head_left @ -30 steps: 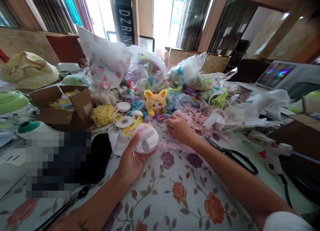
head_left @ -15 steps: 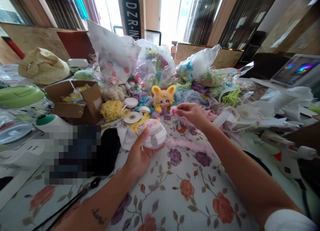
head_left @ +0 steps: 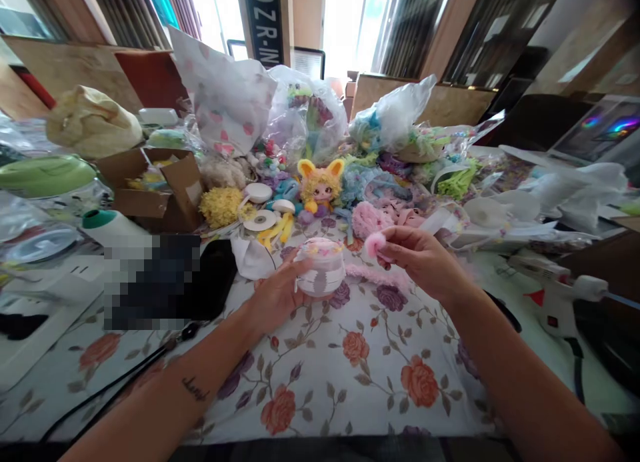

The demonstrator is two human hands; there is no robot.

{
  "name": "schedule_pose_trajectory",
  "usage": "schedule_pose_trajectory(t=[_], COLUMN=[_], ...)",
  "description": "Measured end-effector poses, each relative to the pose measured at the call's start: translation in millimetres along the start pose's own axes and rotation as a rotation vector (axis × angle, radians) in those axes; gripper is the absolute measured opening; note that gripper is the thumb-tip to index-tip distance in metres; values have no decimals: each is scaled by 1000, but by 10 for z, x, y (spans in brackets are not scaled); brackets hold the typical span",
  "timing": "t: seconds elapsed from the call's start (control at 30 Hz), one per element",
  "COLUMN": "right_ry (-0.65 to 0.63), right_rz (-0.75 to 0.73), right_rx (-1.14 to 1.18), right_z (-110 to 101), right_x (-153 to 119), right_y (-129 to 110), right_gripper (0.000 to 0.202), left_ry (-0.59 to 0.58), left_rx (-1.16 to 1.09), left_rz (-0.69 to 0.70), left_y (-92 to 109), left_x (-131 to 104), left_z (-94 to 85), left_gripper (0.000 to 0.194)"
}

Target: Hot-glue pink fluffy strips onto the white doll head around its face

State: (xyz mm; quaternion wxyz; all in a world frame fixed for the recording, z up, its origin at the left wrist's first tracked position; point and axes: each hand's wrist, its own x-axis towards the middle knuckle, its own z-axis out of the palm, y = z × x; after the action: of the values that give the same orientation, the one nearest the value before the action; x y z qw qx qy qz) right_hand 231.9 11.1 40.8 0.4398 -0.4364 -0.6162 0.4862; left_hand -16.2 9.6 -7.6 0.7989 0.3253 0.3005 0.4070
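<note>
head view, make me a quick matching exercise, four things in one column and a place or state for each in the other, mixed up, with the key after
Column one
1. white round bundle
2. small pink puff
3. doll
4. glue gun

Column two
A. held in the right hand
B. right of the right forearm
C. held in the left hand
D. topped by yellow ears

Right pairs: 1-C, 2-A, 3-D, 4-B

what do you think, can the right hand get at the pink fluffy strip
Probably yes: the pink fluffy strip lies close by, apparently unblocked, though the right hand pinches a pink tuft.
</note>
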Motion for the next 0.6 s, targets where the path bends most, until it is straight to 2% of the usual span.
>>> schedule_pose_trajectory(t=[0.1,0.2,0.37,0.47,0.6], right_ry=[21,28,-118,-43,90], right_rz=[-89,-247,-683,-848,-842], right_rx=[41,-19,-316,-474,-583], right_z=[178,431,820,882,792], right_x=[-97,-177,-250,-279,-330], right_y=[-97,-187,-141,-2,146], right_gripper=[9,5,24,31,36], left_ry=[23,15,9,-1,19], left_rx=[28,73,221,209,92], left_rz=[3,11,135,178,81], left_y=[-17,-28,-64,-62,-18], left_x=[-18,-45,-92,-117,-126], left_z=[19,45,67,91,133], left_gripper=[71,67,54,46,47])
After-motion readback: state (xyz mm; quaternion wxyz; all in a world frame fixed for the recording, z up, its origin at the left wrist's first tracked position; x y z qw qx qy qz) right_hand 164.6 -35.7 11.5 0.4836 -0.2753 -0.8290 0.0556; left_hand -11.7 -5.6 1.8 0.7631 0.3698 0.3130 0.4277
